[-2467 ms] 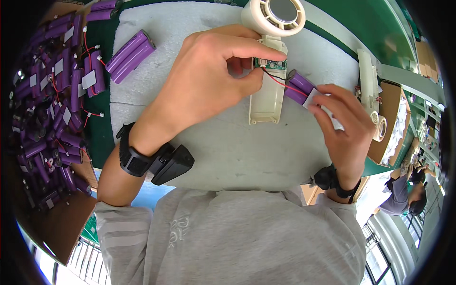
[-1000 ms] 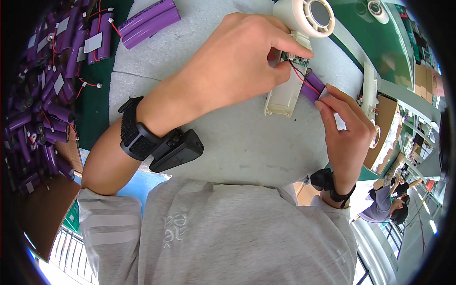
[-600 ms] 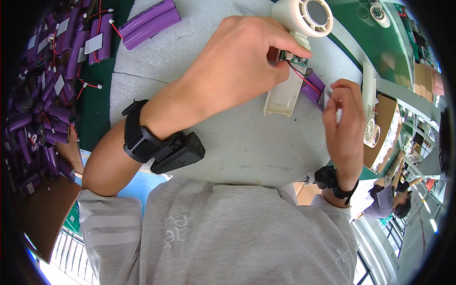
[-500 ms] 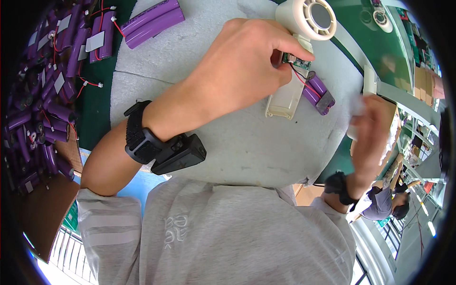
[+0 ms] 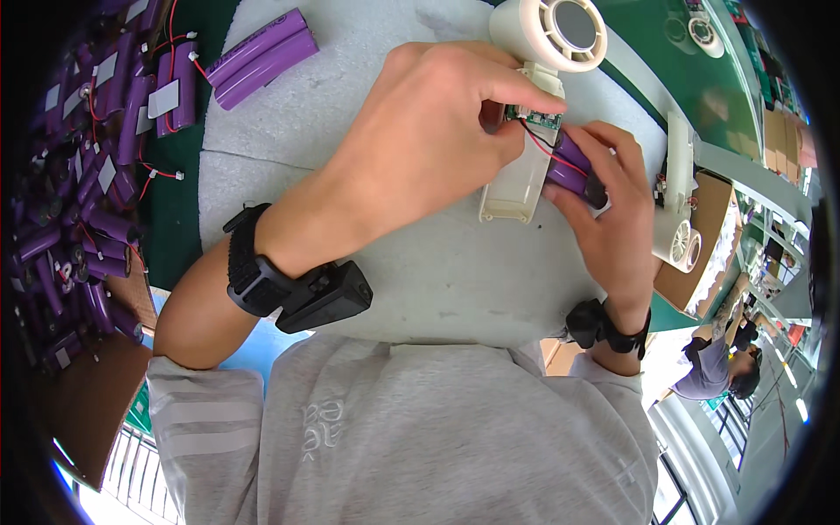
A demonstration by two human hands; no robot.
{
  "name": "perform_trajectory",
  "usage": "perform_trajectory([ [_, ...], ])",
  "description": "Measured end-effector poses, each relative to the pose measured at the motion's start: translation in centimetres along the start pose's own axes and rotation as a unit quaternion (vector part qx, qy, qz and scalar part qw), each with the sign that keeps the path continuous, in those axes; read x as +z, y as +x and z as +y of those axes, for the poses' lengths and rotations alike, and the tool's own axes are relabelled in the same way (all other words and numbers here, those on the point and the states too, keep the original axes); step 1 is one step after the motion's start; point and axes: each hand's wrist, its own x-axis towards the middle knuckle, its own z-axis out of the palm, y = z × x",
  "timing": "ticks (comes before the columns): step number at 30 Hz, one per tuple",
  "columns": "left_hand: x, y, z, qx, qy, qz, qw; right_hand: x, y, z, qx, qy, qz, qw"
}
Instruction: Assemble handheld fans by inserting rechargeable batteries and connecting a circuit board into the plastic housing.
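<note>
Head camera: the right hand (image 5: 617, 214) is closed on a purple battery pack (image 5: 570, 178), with the fingers on its far side and the thumb on its near side. This pack lies at the right edge of a cream housing (image 5: 510, 194), low over the work mat; I cannot tell if it touches the housing. The left hand (image 5: 437, 122) comes from the left side, and its index fingertip and thumb are apart, around a green circuit board (image 5: 544, 118) at the upper part of the housing. Whether this grip presses the board or the housing, I cannot tell, because the other fingers are hidden. A red wire (image 5: 553, 156) and a black wire (image 5: 539, 135) run from the board toward the pack.

Above the housing is a round cream head (image 5: 516, 37) with a grey disc. Farther out, a second battery pack (image 5: 262, 59) lies on the grey mat (image 5: 420, 289), at upper left. At the far left, many purple batteries (image 5: 96, 219) fill a cardboard box (image 5: 109, 398). On the right side are more cream parts (image 5: 672, 238), beside an open carton (image 5: 696, 284). Beyond it, another person (image 5: 713, 367) is seen.
</note>
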Motion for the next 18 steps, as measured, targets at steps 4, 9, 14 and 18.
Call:
perform_trajectory([
  [4,-0.5,0.5,0.2,0.001,0.026,-0.031,0.999,-0.3,-0.3,0.3,0.037,0.127,-0.044,0.99],
  [9,-0.7,0.7,0.3,0.011,0.033,-0.045,0.998,-0.8,-0.9,-0.3,0.123,0.487,-0.135,0.854],
  [14,-0.9,0.7,0.2,0.029,0.039,-0.059,0.997,-1.0,-0.8,-0.7,0.163,0.677,-0.22,0.683],
  [18,-1.0,0.9,0.4,0.058,0.063,-0.063,0.994,0.0,-1.4,0.0,0.102,0.774,-0.226,0.582],
])
